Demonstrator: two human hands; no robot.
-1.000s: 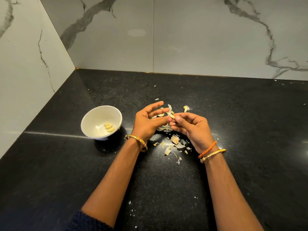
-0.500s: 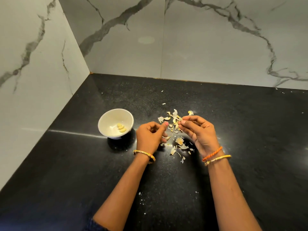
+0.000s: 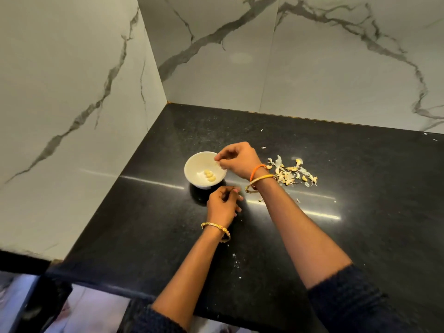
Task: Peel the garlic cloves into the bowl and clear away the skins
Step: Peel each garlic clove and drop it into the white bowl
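Reaching across to the left, the right hand (image 3: 236, 159) hangs over the right rim of the white bowl (image 3: 195, 164), its fingers curled together in a pinching grip at the tips. Something small and pale shows at those fingertips (image 3: 218, 163), above the inside of the bowl; it looks like a garlic clove, but it is too small to tell for certain. Three peeled cloves (image 3: 209, 176) lie together at the bottom of the bowl, below and just left of that grip, not touching it.

The left hand (image 3: 223, 204) sits just in front of the bowl, near its base, with the fingers loosely curled toward the palm. Whether anything sits in that grip cannot be told.

The heap of garlic skins (image 3: 292, 173) lies on the black table (image 3: 360, 188) to the right of the right wrist, well apart from both grips and outside the bowl. A few loose flakes are scattered farther out on the table, some toward the back wall and some near the front edge. An orange thread band and a gold bangle circle the right wrist; a gold bangle circles the left.
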